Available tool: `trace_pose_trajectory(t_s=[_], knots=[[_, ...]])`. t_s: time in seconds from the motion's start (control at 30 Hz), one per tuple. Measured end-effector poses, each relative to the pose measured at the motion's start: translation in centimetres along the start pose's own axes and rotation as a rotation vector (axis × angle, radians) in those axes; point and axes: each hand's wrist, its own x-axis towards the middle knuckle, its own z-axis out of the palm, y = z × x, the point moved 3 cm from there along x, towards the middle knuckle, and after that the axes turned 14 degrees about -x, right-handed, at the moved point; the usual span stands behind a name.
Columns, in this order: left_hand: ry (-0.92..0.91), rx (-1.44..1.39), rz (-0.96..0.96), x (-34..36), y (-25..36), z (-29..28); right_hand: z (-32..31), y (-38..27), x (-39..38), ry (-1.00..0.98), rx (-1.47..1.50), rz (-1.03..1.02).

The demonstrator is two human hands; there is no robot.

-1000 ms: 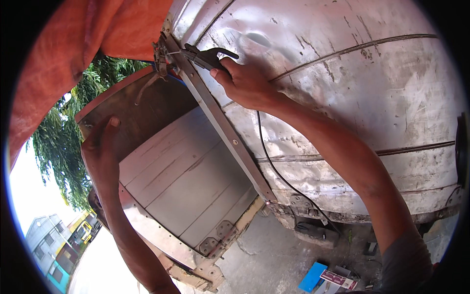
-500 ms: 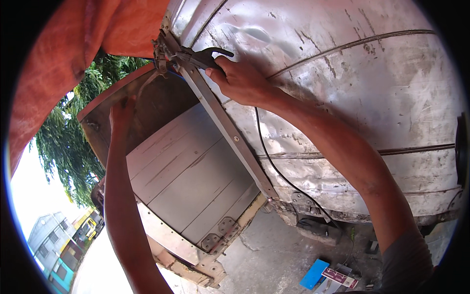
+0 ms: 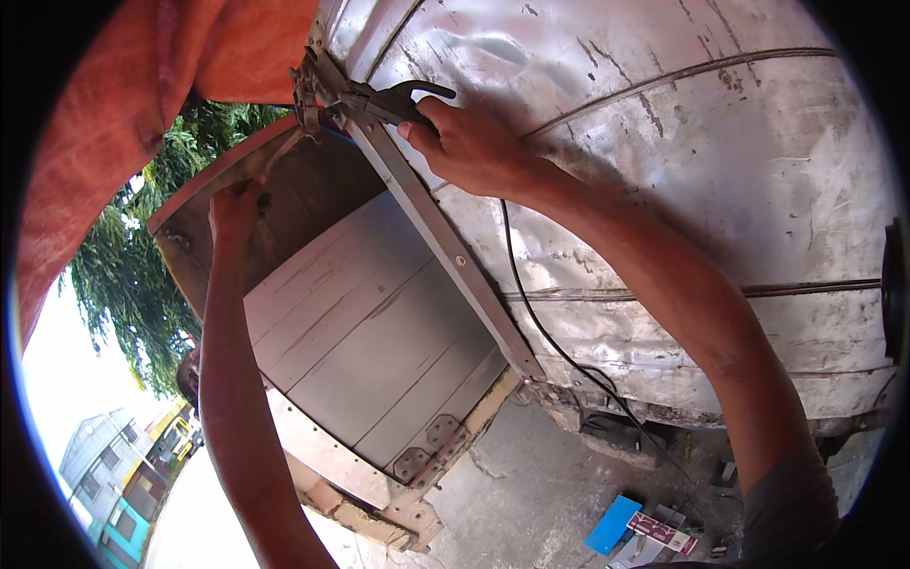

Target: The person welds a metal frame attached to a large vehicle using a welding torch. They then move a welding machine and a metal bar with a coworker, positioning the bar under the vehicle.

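My right hand [image 3: 479,147] is closed around the handle of a black welding electrode holder [image 3: 393,102], whose curved lever sticks up past my fingers. Its jaw end lies against the top of a long metal bar [image 3: 431,232] running along the edge of the dented silver panel [image 3: 664,199]. From my grip a black cable [image 3: 521,289] hangs down to the ground. On the left, my left hand [image 3: 237,209] is closed on a thin brownish rod [image 3: 282,152]. That rod slants up toward the rusty bracket [image 3: 306,90] at the bar's top; its exact kind is unclear.
A grey boarded panel [image 3: 370,322] stands left of the bar, hinged at its bottom. Orange tarp [image 3: 246,47] hangs overhead. On the concrete lie a blue flat item [image 3: 613,524] and a maroon-and-white box [image 3: 661,533]. Trees [image 3: 123,275] and houses [image 3: 104,465] show beyond.
My left hand has risen slightly with the rod. My right hand and the electrode holder stay nearly in place at the bar's top. The cable has swung slightly.
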Motion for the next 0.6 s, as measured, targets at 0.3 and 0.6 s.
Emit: trace_pose_trajectory(t_s=[0.3, 0.6], knots=[[-0.034, 0.000, 0.055, -0.97, -0.21, 0.31, -0.33, -0.27, -0.46, -0.024, -0.019, -0.016], [-0.061, -0.008, 0.045, -0.38, -0.54, 0.14, -0.46, -0.37, -0.62, -0.047, 0.009, 0.028]])
